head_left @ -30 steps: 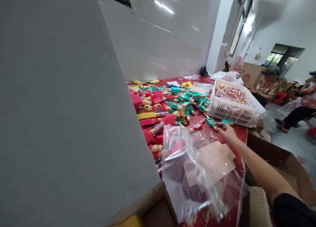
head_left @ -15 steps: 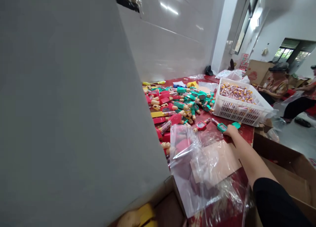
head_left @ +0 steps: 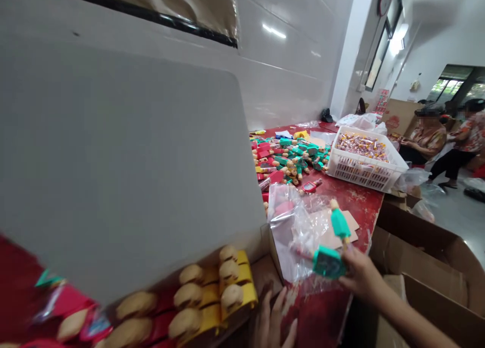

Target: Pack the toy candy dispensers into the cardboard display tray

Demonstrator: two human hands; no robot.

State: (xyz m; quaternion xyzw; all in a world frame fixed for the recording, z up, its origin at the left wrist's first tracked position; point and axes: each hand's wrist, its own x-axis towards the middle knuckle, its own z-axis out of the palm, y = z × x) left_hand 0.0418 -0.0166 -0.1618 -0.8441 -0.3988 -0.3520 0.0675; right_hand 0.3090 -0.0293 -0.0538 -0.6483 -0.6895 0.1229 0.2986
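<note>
My right hand is closed on green toys: one with a round tan end points up, and a wider one hangs to its left. My left hand shows at the bottom edge with its fingers apart, beside an open cardboard box. In that box stand rows of yellow toys and red toys with round tan ends. The box's big grey lid stands upright. Behind my right hand, clear plastic film and tan card sheets lie on the red table.
A heap of red, green and yellow toys lies along the wall. Beyond it stands a white basket of small wrapped pieces. Open cartons are at the right. People sit further back.
My right hand has come back from the table beyond the film, now lifting green toys. My left hand has come into view. The view has turned left, showing more of the box.
</note>
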